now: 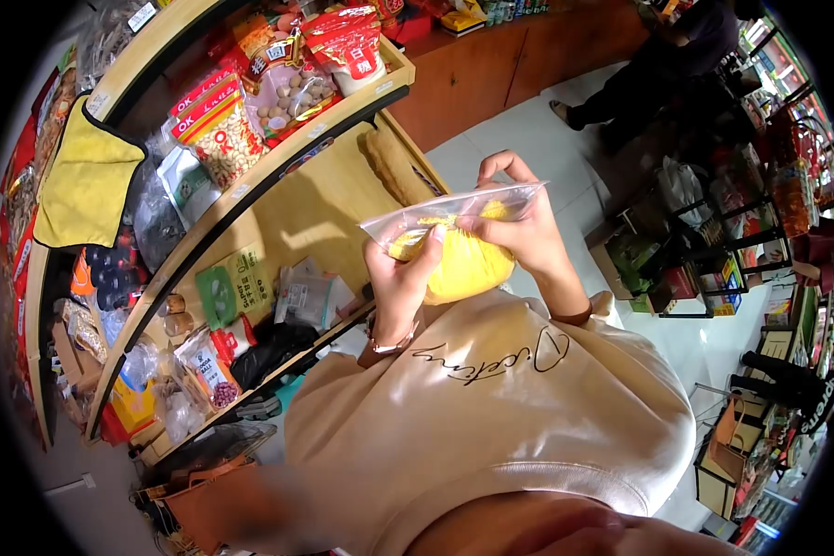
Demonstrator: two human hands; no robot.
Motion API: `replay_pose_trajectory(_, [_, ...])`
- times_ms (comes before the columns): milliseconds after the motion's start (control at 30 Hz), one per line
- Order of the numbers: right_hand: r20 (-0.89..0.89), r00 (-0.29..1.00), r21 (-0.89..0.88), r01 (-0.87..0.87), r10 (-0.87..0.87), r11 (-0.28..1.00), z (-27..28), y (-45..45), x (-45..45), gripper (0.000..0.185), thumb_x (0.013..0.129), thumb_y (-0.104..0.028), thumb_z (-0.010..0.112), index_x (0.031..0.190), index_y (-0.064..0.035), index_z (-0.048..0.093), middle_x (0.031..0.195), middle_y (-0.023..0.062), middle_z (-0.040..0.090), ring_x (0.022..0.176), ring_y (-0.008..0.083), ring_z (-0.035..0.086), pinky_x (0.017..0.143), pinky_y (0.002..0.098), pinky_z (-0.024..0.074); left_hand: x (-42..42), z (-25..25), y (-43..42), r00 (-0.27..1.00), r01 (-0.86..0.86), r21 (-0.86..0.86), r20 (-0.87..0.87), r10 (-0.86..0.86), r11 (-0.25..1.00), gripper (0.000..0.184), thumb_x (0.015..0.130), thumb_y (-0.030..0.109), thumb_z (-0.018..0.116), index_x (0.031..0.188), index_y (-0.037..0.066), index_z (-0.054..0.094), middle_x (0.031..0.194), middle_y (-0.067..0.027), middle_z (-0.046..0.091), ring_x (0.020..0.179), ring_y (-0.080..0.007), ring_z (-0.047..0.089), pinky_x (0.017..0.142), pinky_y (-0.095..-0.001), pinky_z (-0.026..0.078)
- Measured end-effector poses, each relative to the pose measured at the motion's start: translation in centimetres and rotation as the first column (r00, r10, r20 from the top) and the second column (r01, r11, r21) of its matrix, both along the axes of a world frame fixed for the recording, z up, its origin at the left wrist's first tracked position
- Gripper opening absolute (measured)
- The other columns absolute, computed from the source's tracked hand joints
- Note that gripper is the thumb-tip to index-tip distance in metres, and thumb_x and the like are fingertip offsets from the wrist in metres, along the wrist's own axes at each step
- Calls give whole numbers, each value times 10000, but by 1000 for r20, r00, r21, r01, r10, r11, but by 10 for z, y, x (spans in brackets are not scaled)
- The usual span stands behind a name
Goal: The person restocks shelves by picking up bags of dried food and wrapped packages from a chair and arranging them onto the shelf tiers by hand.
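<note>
A clear zip-top plastic bag (473, 269) filled with something yellow is held up in front of my chest. Its top edge runs across both hands and tilts up to the right. My left hand (403, 283) pinches the bag's left side, thumb on the front of the plastic. On the right side, my right hand (519, 227) grips the bag below its top edge, with the thumb pressed on the front and a bent finger above the edge. The bag's back and the fingers behind it are partly hidden.
Wooden shelves (306, 218) on the left hold packaged foods, a brown roll-shaped item (397, 167) and a yellow cloth (88, 181). A person in dark clothes (653, 69) stands at the upper right. Racks with goods (704, 250) line the right side.
</note>
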State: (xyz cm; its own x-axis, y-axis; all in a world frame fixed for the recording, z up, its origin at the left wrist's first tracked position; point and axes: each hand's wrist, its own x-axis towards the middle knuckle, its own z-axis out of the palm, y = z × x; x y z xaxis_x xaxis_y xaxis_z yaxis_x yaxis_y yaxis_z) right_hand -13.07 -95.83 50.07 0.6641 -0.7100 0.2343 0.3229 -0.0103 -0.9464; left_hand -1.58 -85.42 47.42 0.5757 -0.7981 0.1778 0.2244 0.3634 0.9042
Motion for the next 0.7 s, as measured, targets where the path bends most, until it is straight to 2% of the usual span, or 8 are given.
replay_pose_trajectory(133, [-17, 997, -130, 68, -70, 989, -4, 3, 4, 428, 641, 45, 718, 939, -44, 425, 771, 60, 618, 707, 82, 574, 650, 206, 456, 7, -2, -2, 999, -1, -48, 33, 3, 999, 148, 775, 39, 648, 878, -57, 602, 783, -36, 619, 684, -76, 561, 631, -219, 465])
replay_pose_trajectory(233, [-30, 997, 33, 66, -65, 997, 0, 16, 2, 403, 644, 15, 721, 932, -26, 442, 756, 36, 639, 760, 79, 589, 734, 222, 449, 10, -34, 7, 985, -107, -42, 135, 112, 993, 276, 778, 24, 650, 1016, -25, 517, 926, -85, 591, 806, -122, 570, 700, -253, 475])
replay_pose_trajectory(300, [-15, 996, -67, 85, -86, 994, -9, 19, 3, 393, 649, 19, 702, 942, -34, 446, 737, 38, 646, 741, 78, 587, 706, 214, 446, 17, -36, 19, 996, -3, 92, 94, -6, 996, 388, 787, 33, 647, 1111, -5, 438, 1011, -114, 552, 885, -169, 563, 783, -310, 487])
replay_pose_trajectory(333, [-7, 998, 22, 64, -64, 998, -9, 26, 5, 393, 651, 17, 700, 945, -35, 445, 737, 38, 644, 740, 81, 588, 701, 213, 446, 20, -42, 22, 996, -18, 126, 85, 7, 992, 400, 794, 35, 638, 1127, 0, 419, 1034, -123, 540, 906, -183, 560, 809, -327, 486])
replay_pose_trajectory(467, [-1, 996, 5, 92, -92, 996, -26, 37, 27, 385, 631, -8, 732, 907, -50, 466, 789, 0, 579, 750, 56, 537, 676, 200, 427, 25, -45, 39, 989, -135, 128, -48, 142, 982, 394, 817, 33, 603, 1145, 12, 386, 1088, -149, 506, 970, -203, 536, 830, -341, 482])
replay_pose_trajectory(567, [-19, 1000, 102, 15, -13, 995, -28, 46, 37, 394, 656, 15, 686, 946, -50, 427, 775, 27, 633, 750, 68, 575, 714, 214, 439, 32, -43, 47, 983, -149, 167, -83, 164, 975, 396, 809, 30, 611, 1139, 19, 394, 1077, -141, 508, 967, -205, 534, 832, -347, 481])
replay_pose_trajectory(667, [108, 992, 193, -90, 70, 977, -35, 51, 43, 385, 655, 49, 643, 946, -51, 411, 779, 25, 627, 749, 70, 573, 709, 215, 442, 39, -47, 62, 978, -169, 186, -89, 188, 968, 407, 794, 39, 637, 1131, 28, 410, 1061, -126, 513, 956, -198, 530, 814, -350, 475])
replay_pose_trajectory(700, [80, 995, 119, -65, 56, 991, -34, 51, 44, 356, 642, 49, 646, 925, -38, 449, 779, 23, 624, 757, 74, 569, 725, 222, 439, 34, -49, 63, 945, -294, 116, -116, 307, 949, 371, 757, 37, 694, 1055, -21, 480, 979, -98, 566, 870, -145, 549, 764, -279, 473])
